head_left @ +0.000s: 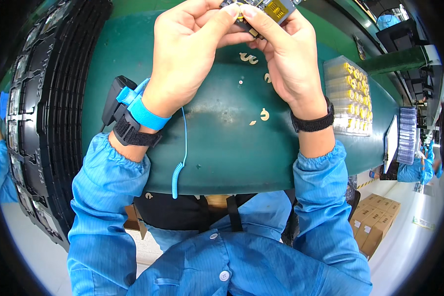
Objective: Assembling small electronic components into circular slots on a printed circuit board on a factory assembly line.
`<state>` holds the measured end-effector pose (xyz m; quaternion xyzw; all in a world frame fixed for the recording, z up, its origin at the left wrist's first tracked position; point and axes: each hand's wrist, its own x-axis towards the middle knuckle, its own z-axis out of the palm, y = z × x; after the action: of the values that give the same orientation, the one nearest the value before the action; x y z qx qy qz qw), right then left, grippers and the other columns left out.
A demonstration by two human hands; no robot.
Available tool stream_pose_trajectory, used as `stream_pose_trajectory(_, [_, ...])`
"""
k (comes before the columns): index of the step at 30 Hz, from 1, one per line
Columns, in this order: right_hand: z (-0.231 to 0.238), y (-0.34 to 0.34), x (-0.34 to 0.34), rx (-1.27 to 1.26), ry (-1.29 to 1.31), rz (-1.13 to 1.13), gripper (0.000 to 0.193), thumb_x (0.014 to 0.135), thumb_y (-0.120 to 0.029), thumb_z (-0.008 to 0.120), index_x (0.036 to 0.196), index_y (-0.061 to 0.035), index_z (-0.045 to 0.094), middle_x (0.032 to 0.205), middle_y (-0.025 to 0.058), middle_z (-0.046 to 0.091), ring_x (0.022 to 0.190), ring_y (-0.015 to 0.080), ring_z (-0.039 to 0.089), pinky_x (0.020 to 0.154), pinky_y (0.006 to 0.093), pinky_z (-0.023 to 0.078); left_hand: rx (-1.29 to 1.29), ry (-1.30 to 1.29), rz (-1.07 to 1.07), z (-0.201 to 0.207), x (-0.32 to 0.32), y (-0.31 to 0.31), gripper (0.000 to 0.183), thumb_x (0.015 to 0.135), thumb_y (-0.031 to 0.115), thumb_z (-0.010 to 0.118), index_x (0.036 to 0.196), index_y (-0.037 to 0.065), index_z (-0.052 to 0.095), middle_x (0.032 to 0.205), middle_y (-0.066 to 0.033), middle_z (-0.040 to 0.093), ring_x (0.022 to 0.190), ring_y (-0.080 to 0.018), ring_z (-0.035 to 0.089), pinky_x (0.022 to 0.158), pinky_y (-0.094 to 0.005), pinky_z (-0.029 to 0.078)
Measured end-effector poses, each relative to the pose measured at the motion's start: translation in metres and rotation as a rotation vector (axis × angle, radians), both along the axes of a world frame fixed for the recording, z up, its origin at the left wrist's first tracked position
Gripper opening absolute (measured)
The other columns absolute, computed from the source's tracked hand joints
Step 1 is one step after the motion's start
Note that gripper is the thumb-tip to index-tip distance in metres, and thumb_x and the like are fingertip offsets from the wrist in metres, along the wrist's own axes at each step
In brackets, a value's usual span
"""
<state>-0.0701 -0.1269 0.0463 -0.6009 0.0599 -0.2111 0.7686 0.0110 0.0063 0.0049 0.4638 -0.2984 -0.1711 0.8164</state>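
At the far edge of the green table, both hands grip a dark circuit board point(275, 11) with a gold patch on it. My left hand point(185, 56) holds the board's left side, its thumb pressed on a small round yellow part point(240, 11). My right hand point(293, 61) holds the right side, its thumb beside that same part. The board's upper end is cut off by the picture's edge. Below the hands lie several small cream C-shaped pieces point(265, 115). A blue wrist strap point(150, 117) with a coiled cord point(176, 180) circles my left wrist.
On the right, a clear plastic tray point(333, 93) holds rows of yellow round parts. Tall stacked black trays point(49, 113) line the left side. A black device point(114, 101) lies by my left wrist. Cardboard boxes point(375, 219) stand on the floor; another person point(414, 170) is at far right.
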Motion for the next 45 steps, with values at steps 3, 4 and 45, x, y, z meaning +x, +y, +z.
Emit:
stream_pose_trajectory(3, [-0.004, -0.001, 0.003, -0.012, 0.013, 0.007, 0.027, 0.096, -0.008, 0.072, 0.122, -0.0015, 0.065, 0.109, 0.0081, 0.074, 0.091, 0.0105, 0.07, 0.078, 0.0195, 0.054, -0.013, -0.002, -0.01, 0.0, 0.001, 0.004, 0.026, 0.105, 0.007, 0.057, 0.125, -0.009, 0.062, 0.116, -0.0162, 0.071, 0.102, -0.0232, 0.073, 0.093, -0.0356, 0.063])
stream_pose_trajectory(4, [-0.014, -0.01, 0.006, -0.104, -0.041, 0.0, 0.026, 0.095, -0.014, 0.075, 0.117, -0.003, 0.068, 0.104, 0.0051, 0.074, 0.087, 0.0086, 0.067, 0.073, 0.021, 0.051, -0.017, -0.005, -0.011, 0.001, 0.001, 0.003, 0.026, 0.105, 0.007, 0.057, 0.125, -0.009, 0.062, 0.116, -0.0162, 0.071, 0.102, -0.0232, 0.073, 0.093, -0.0356, 0.063])
stream_pose_trajectory(45, [-0.047, -0.054, 0.118, -0.154, 0.165, -0.251, 0.055, 0.09, 0.006, 0.068, 0.142, 0.0039, 0.05, 0.121, 0.0191, 0.064, 0.107, 0.0238, 0.064, 0.087, 0.0348, 0.054, 0.413, 0.177, 0.146, -0.004, 0.011, -0.002, 0.034, 0.106, 0.018, 0.059, 0.121, -0.011, 0.064, 0.11, -0.0202, 0.073, 0.097, -0.0263, 0.075, 0.081, -0.034, 0.063])
